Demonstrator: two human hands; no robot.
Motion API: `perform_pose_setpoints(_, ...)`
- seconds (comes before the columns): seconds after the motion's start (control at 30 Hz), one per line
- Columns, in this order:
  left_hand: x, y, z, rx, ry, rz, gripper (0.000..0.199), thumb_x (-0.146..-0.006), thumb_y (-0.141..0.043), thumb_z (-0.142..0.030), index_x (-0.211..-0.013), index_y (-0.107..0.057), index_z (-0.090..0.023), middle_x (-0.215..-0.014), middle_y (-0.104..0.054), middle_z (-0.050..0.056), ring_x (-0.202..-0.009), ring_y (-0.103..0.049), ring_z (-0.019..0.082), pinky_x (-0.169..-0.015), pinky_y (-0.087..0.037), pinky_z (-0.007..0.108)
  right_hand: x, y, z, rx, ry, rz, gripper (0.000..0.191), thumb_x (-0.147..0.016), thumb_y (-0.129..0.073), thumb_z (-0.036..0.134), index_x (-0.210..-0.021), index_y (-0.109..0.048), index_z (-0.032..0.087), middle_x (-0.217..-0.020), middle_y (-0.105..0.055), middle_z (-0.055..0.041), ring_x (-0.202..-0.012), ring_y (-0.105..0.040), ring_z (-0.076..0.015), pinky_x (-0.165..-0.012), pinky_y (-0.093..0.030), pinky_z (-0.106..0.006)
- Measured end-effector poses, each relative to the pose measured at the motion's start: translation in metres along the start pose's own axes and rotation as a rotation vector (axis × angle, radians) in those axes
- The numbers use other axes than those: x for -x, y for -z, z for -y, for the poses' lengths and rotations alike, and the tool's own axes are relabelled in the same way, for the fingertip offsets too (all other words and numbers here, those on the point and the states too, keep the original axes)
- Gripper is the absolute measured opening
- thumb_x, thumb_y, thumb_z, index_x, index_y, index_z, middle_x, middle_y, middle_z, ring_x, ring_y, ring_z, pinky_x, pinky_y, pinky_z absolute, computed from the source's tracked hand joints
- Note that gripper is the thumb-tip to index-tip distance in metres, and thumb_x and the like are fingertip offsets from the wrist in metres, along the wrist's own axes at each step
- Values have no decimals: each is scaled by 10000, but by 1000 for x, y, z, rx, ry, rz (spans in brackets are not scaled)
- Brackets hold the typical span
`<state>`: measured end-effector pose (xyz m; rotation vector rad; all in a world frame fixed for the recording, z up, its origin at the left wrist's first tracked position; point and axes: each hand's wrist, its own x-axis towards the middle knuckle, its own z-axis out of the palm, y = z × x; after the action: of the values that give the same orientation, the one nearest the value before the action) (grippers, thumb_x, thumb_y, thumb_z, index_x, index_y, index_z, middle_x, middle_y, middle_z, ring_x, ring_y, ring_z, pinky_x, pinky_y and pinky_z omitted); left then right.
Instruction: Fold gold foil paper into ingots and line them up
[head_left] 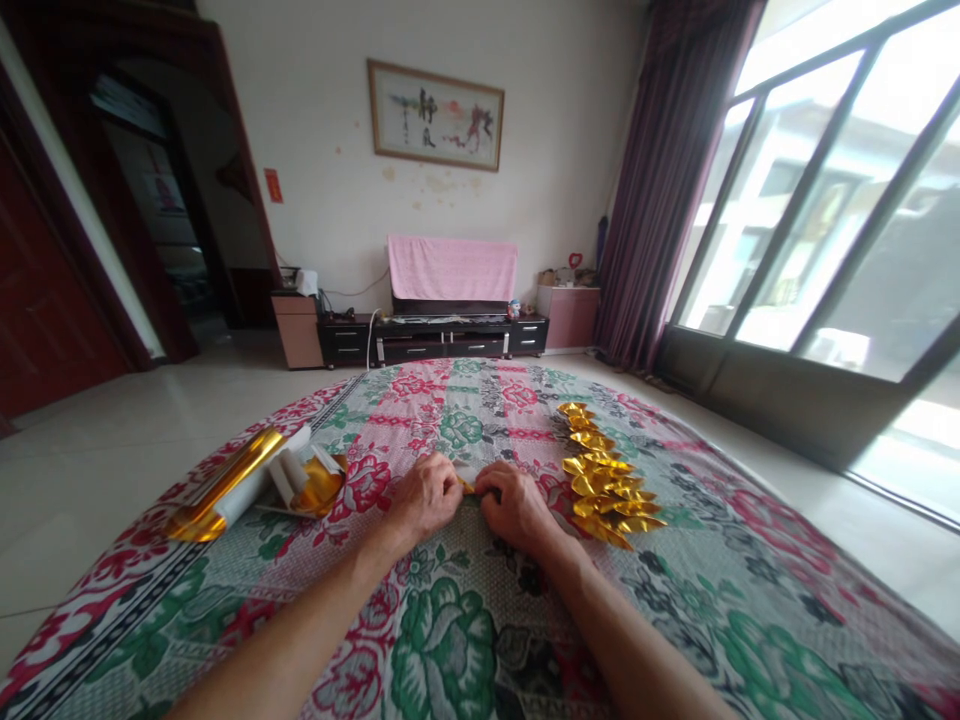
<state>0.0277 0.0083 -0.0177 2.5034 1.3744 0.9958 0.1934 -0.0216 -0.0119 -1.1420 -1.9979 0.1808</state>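
Two hands busy here: left hand (429,497) and right hand (514,504), near each other, fingers pinched on one small gold paper piece (468,488) between them, over the middle of the surface (461,425)! Its visible strip runs crosswise, dipping toward the right hand; the fingers cover its ends, so which way it points I can't tell. Out right, one row of folded gold pieces (600,484), overlapping too tightly to count surely, stretching away from the person. Out left, one long gold-and-white bundle (231,482), slanting near-left to far-right, and beside it one heap of curled sheets (319,487). Beyond, one pink cloth (452,268).
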Motion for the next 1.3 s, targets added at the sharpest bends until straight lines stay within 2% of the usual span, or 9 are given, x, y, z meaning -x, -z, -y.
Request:
perform_pose_setpoints(0.77, -2, -2, -5, 3, 63, -39, 204, -710, -494, -114, -527, -434, -180, -672, -510, 9, -728, -522, 137, -710, -414, 267, 1, -2, -5, -3, -37, -22, 278, -617, -437, 28, -617, -663, 188, -763, -675, -35, -747, -607, -144, -729, -467, -231)
perform_pose_setpoints(0.97, -2, -1, -5, 20, 63, -37, 192, -703, -502, -109, -533, -444, -176, -715, -526, 21, -762, -530, 142, -739, -426, 276, 1, 0, -4, -6, -44, -66, 315, -609, -427, 25, -698, -680, 189, -759, -674, -33, -742, -604, -150, -739, -462, -248)
perform_pose_setpoints(1.17, -2, -5, 1, 15, 52, -33, 187, -722, -502, -134, -547, -454, -176, -729, -534, 25, -773, -538, 141, -741, -433, 273, 3, 3, -1, -51, 2, -3, 398, -630, -431, 15, -801, -713, 239, -844, -667, -13, -810, -595, -138, -785, -451, -245)
perform_pose_setpoints(1.3, -2, -5, 2, 17, 53, -39, 182, -710, -505, -126, -544, -451, -176, -727, -533, 24, -771, -536, 141, -738, -433, 271, 4, 1, 0, -2, 12, 54, 433, -637, -435, 5, -838, -726, 256, -884, -650, -20, -827, -584, -141, -788, -447, -246)
